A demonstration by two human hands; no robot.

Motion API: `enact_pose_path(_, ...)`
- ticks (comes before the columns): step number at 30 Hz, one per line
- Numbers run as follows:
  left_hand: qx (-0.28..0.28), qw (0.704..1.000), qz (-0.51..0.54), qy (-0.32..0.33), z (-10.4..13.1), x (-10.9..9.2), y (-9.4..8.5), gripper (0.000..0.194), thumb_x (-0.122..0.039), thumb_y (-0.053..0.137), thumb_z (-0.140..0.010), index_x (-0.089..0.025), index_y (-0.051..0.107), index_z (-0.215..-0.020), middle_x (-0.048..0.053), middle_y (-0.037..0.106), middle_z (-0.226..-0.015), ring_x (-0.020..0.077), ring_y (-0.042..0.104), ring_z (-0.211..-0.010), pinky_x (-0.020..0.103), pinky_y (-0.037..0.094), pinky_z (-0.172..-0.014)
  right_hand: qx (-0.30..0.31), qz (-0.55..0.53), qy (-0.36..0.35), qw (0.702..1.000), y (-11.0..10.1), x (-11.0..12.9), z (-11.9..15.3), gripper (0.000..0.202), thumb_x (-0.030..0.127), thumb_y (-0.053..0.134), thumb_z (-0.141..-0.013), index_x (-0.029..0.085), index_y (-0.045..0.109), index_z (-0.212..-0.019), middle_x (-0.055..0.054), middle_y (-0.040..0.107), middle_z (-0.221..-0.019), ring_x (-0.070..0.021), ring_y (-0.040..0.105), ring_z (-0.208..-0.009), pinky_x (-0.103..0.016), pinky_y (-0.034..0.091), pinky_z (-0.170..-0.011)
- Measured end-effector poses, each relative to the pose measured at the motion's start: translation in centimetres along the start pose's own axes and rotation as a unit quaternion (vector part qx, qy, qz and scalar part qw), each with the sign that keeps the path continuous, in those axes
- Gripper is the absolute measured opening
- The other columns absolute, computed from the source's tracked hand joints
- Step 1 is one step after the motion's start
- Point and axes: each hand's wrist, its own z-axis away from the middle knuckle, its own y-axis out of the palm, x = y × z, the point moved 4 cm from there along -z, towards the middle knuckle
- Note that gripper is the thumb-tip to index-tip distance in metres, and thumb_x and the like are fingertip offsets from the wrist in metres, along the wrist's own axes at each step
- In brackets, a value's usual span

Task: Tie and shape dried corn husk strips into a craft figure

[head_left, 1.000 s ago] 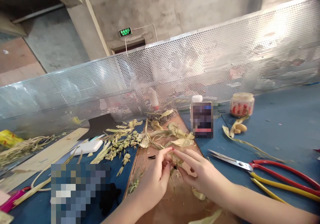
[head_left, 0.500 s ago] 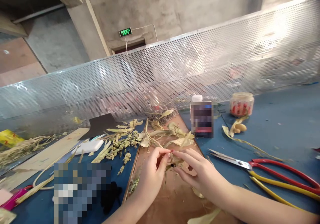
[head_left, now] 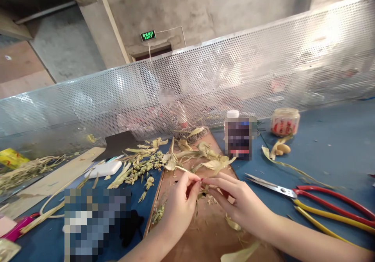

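Dried plant piece [head_left: 204,190], over the brown board [head_left: 191,236], mostly hidden by fingers! The left hand [head_left: 185,199] pinches it; the right hand [head_left: 234,199] curls around its other side, grip unclear. Pixelation masks the bottle's label [head_left: 238,139], and the red-and-yellow-handled scissors [head_left: 285,191] run off the frame's right edge.
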Motion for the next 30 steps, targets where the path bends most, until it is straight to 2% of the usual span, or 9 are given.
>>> enact_pose_path(9, -0.016, 1.000, -0.001, -0.002, 0.10, 0.32, -0.17, 0.014, -0.033, 0.043, -0.091, -0.021, 0.051, -0.088, 0.001, 0.059, -0.079, 0.0163, 0.058, -0.072, 0.025, 0.042, -0.063, -0.052, 0.065, -0.056, 0.995, -0.09, -0.06, 0.25, 0.018, 0.017, 0.057, -0.084, 0.018, 0.062, -0.101, -0.004, 0.062, -0.082, -0.0122, 0.052, -0.058, -0.023, 0.047, -0.056)
enact_pose_path(13, -0.027, 1.000, -0.001, -0.005, 0.24, 0.26, -0.19, 0.012, -0.031, 0.043, -0.091, -0.021, 0.048, -0.087, 0.000, 0.056, -0.077, 0.0147, 0.056, -0.069, 0.024, 0.043, -0.062, -0.062, 0.087, -0.076, 0.991, -0.14, -0.07, 0.33, 0.015, 0.018, 0.056, -0.085, 0.017, 0.061, -0.100, -0.005, 0.061, -0.081, -0.0149, 0.056, -0.066, -0.025, 0.048, -0.060)
enact_pose_path(16, -0.058, 0.998, -0.013, -0.004, 0.42, -0.01, -0.33, 0.009, -0.029, 0.045, -0.089, -0.021, 0.047, -0.085, -0.002, 0.053, -0.072, 0.0130, 0.053, -0.062, 0.023, 0.041, -0.057, -0.067, 0.103, -0.074, 0.990, -0.07, -0.31, 0.41, 0.011, 0.019, 0.056, -0.086, 0.018, 0.060, -0.096, -0.005, 0.061, -0.082, -0.0177, 0.057, -0.076, -0.029, 0.048, -0.066)
enact_pose_path(20, -0.069, 0.997, 0.010, -0.018, 0.71, -0.28, -0.22, 0.008, -0.028, 0.043, -0.090, -0.022, 0.045, -0.085, -0.004, 0.047, -0.066, 0.0106, 0.048, -0.051, 0.022, 0.039, -0.049, -0.075, 0.116, -0.081, 0.987, -0.01, -0.28, 0.37, 0.005, 0.017, 0.055, -0.086, 0.019, 0.057, -0.091, -0.004, 0.059, -0.079, -0.0178, 0.056, -0.076, -0.030, 0.048, -0.066)
enact_pose_path(25, -0.079, 0.996, 0.026, -0.017, 0.77, -0.44, -0.17, 0.010, -0.030, 0.042, -0.091, -0.022, 0.046, -0.088, -0.004, 0.047, -0.067, 0.0107, 0.048, -0.054, 0.022, 0.040, -0.052, -0.076, 0.132, -0.087, 0.984, -0.03, 0.07, 0.25, 0.009, 0.013, 0.052, -0.086, 0.019, 0.056, -0.091, -0.004, 0.060, -0.081, -0.0189, 0.056, -0.079, -0.032, 0.049, -0.068)
enact_pose_path(27, -0.076, 0.996, 0.041, -0.015, 0.67, -0.31, -0.09, 0.010, -0.031, 0.048, -0.088, -0.022, 0.047, -0.090, -0.003, 0.050, -0.072, 0.0110, 0.050, -0.059, 0.022, 0.041, -0.055, -0.077, 0.135, -0.088, 0.984, 0.00, 0.04, 0.28, 0.009, 0.015, 0.052, -0.087, 0.020, 0.056, -0.093, -0.005, 0.061, -0.082, -0.0190, 0.056, -0.079, -0.032, 0.050, -0.069)
enact_pose_path(30, -0.067, 0.994, 0.086, -0.018, 0.56, 0.00, 0.17, 0.021, -0.034, 0.059, -0.082, -0.022, 0.045, -0.093, -0.003, 0.052, -0.078, 0.0115, 0.052, -0.065, 0.023, 0.042, -0.058, -0.079, 0.140, -0.094, 0.983, 0.14, -0.08, 0.32, 0.009, 0.017, 0.052, -0.088, 0.020, 0.057, -0.095, -0.005, 0.062, -0.083, -0.0192, 0.058, -0.079, -0.033, 0.051, -0.070)
